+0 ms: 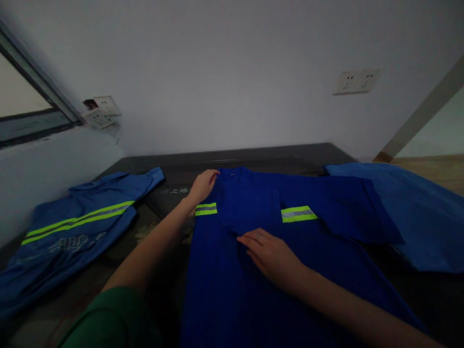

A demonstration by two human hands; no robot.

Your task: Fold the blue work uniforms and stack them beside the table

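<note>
A royal-blue work jacket (250, 198) lies spread out, its collar toward the wall, with yellow-and-silver reflective strips across the chest. One short sleeve stretches to the right; the left sleeve is not visible beyond my arm. At the shoulder beside the collar, my left hand (203, 186) has its fingers closed on the cloth. My right hand (270, 256) is at the middle of the jacket's front, thumb and fingers pinched on the fabric, where a small fold rises. The jacket's lower part runs out of the picture.
A lighter blue garment with reflective bands (83, 212) lies at the left on the dark tabletop (174, 166). Another blue cloth (427, 217) is at the right, partly beneath the jacket's sleeve. Behind the table rises a white wall (224, 77) with sockets (357, 81).
</note>
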